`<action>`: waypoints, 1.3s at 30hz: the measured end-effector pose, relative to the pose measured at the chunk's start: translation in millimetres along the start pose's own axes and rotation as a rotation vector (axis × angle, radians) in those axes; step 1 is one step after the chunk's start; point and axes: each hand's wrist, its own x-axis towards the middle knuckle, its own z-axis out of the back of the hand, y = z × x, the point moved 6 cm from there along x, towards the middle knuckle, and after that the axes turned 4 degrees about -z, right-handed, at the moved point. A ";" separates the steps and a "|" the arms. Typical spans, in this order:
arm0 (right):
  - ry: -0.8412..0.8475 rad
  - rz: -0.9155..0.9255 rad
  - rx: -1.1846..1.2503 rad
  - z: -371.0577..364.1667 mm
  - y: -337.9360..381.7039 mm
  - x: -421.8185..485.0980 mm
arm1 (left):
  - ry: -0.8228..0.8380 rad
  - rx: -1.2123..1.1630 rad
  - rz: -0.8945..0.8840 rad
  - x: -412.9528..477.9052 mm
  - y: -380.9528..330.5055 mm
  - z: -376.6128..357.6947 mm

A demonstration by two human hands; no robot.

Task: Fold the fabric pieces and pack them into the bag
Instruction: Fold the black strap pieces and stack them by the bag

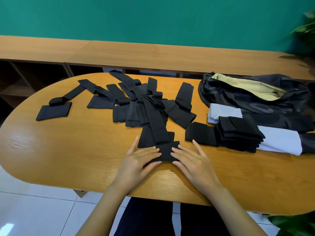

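A black fabric piece [166, 150] lies near the table's front edge, its long strap running away from me. My left hand [138, 160] and my right hand [190, 159] press on its folded near end from either side, fingers spread. Several more black fabric pieces [136, 103] lie scattered across the middle of the table. A stack of folded black pieces [238, 133] sits to the right. Behind it lies the dark bag [255, 94], open, showing a yellow lining.
The oval wooden table [68, 150] has bare surface at the left and front. Pale grey-blue folded cloths [281, 142] lie beside the stack. A wooden shelf unit [119, 53] runs along the green wall. Plant leaves [305, 28] show at right.
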 end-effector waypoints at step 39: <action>0.277 -0.350 -0.127 -43.2 17.3 120.2 | 0.302 0.353 0.395 53.4 86.7 -13.3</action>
